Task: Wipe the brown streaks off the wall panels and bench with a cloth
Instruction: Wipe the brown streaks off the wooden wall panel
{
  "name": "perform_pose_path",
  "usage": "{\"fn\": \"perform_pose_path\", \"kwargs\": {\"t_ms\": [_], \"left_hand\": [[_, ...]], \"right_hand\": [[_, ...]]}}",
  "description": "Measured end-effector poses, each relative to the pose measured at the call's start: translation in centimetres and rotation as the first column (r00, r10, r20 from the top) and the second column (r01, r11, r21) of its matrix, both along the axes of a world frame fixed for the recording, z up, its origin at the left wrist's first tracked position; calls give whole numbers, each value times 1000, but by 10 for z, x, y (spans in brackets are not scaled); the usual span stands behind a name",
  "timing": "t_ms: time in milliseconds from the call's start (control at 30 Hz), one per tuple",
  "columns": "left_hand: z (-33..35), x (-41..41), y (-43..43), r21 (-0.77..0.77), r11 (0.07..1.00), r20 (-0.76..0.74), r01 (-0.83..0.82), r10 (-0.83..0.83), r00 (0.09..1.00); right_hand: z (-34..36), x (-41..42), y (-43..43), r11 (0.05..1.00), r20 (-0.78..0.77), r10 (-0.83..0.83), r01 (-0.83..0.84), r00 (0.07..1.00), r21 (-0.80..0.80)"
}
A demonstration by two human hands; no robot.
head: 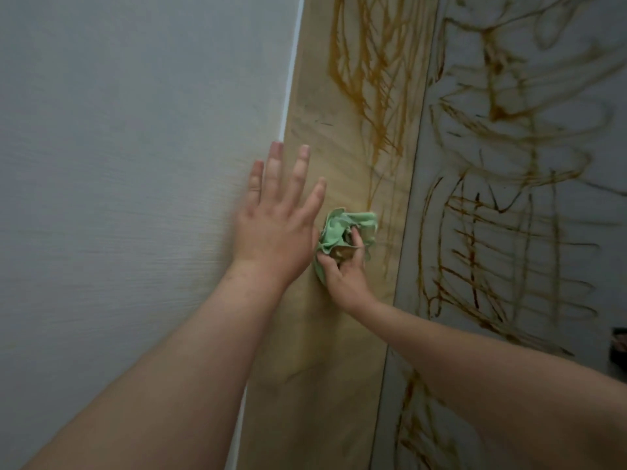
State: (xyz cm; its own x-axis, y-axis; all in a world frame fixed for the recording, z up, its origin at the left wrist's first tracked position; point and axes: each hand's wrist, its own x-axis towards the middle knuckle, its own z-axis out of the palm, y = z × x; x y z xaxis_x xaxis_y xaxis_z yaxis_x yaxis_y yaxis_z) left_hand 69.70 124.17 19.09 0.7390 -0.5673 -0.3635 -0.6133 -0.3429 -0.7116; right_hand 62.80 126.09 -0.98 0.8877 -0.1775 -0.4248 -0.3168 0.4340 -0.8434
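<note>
At your far left is a pale grey wall panel with a fine texture, edged on its right by a thin white strip. Your left hand lies flat across that seam, fingers straight and spread wide, holding nothing. Its fingertips reach onto the tan panel next door.

Just beside that hand, the green cloth is bunched up and pressed against the tan panel. Your right hand grips it from below, fingers curled into the folds, where a brown stain shows.

Brown streaks run down the tan panel above the cloth, with only faint smears below it. Further right, a second grey panel is covered in looping brown streaks, and your right forearm crosses in front of its lower part. A dark object sits at the right edge, too cut off to identify.
</note>
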Motion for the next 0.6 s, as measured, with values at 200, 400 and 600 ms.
{"fn": "perform_pose_path", "kwargs": {"t_ms": [200,400,600], "left_hand": [[-51,14,9,94,992,116,-83,72,991],[-61,20,17,125,992,164,-12,-9,986],[-62,21,18,107,994,169,26,-44,985]], "right_hand": [[-31,23,-1,989,-57,-111,116,992,91],[-107,61,3,957,-359,-234,279,904,80],[-211,77,-10,932,-640,-123,310,758,188]]}}
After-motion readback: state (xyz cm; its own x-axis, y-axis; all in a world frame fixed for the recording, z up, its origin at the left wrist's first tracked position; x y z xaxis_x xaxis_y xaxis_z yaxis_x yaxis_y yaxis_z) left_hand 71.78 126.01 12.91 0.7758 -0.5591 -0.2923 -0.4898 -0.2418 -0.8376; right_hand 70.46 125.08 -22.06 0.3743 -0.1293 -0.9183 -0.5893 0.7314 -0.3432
